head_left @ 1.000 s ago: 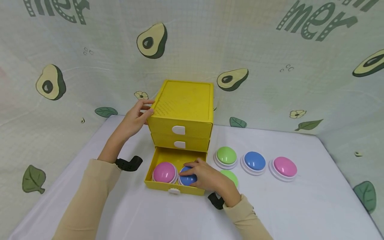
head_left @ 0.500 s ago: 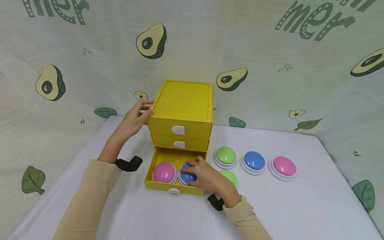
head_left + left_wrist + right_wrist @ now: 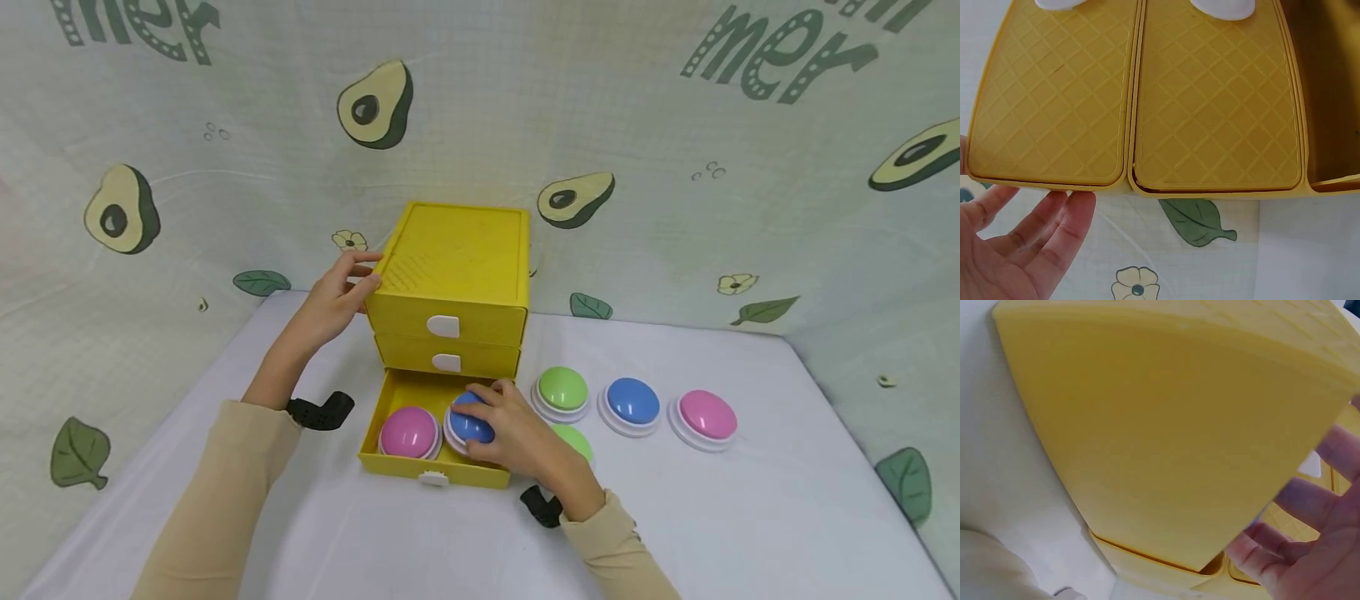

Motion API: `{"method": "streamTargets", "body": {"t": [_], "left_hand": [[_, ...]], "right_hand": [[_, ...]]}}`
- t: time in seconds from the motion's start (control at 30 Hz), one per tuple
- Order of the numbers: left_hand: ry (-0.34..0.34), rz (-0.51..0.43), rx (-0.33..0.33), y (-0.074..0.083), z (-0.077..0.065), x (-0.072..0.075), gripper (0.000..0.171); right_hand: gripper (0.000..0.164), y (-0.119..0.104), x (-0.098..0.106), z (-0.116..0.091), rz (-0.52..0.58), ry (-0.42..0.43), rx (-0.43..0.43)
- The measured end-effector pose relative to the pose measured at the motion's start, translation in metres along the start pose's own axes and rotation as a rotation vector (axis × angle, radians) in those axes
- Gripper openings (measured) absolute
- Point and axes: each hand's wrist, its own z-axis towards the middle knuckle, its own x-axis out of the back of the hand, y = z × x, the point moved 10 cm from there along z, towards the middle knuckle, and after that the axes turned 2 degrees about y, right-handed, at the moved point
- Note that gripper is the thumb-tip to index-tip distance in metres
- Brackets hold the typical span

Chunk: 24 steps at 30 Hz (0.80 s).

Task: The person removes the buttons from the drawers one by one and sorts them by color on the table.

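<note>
A yellow drawer cabinet (image 3: 457, 258) stands on the table, its bottom drawer (image 3: 471, 475) pulled out. My left hand (image 3: 333, 304) rests its fingertips on the cabinet's upper left edge; in the left wrist view those fingers (image 3: 1063, 240) lie against the cabinet's side. My right hand (image 3: 521, 433) grips a blue domed button (image 3: 471, 427) with a white base, inside or just above the drawer; its near side is partly covered. Left of it in the drawer sits a pink domed button (image 3: 408, 432). The right wrist view shows mostly the cabinet's side, with my fingers at its edge.
Right of the cabinet, a green button (image 3: 564, 388), a blue button (image 3: 633, 402) and a pink button (image 3: 707, 415) stand in a row on the white table (image 3: 750, 517). Another green button (image 3: 573, 440) is partly behind my right hand. A printed cloth (image 3: 465, 100) hangs behind.
My right hand has shifted the blue button slightly upward in the head view, toward the back of the drawer. The left hand keeps its place on the cabinet.
</note>
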Motion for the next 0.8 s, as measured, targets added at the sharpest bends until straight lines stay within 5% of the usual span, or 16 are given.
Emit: {"method": "streamTargets", "body": {"t": [0.8], "left_hand": [[0.006,0.006,-0.010,0.001,-0.001,0.001,0.047]], "right_hand": [[0.045,-0.016,0.038,-0.019,-0.056,0.081,-0.003]]}}
